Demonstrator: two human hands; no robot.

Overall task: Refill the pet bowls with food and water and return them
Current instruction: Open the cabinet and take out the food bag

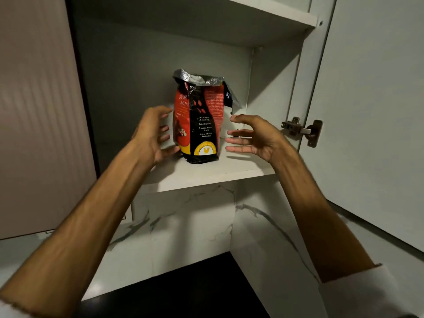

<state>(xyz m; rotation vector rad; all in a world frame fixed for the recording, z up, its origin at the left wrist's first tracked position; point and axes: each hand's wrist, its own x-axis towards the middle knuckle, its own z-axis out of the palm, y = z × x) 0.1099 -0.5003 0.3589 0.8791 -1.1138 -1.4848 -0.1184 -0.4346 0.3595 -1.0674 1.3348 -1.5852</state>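
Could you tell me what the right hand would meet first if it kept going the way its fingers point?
Probably the pet food bag: the right hand is open, fingers pointing left at the bag's side, with only a gap between.

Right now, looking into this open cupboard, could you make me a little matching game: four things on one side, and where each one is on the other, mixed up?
Things:
1. pet food bag
2. left hand
3. right hand
4. door hinge

Places:
A. on the inside of the open cupboard door, far right
B. upright on the lower shelf, top crumpled open
C. fingers spread beside the bag's right side, a gap between
D. at the bag's left side, thumb near its base

Pairs: 1-B, 2-D, 3-C, 4-A
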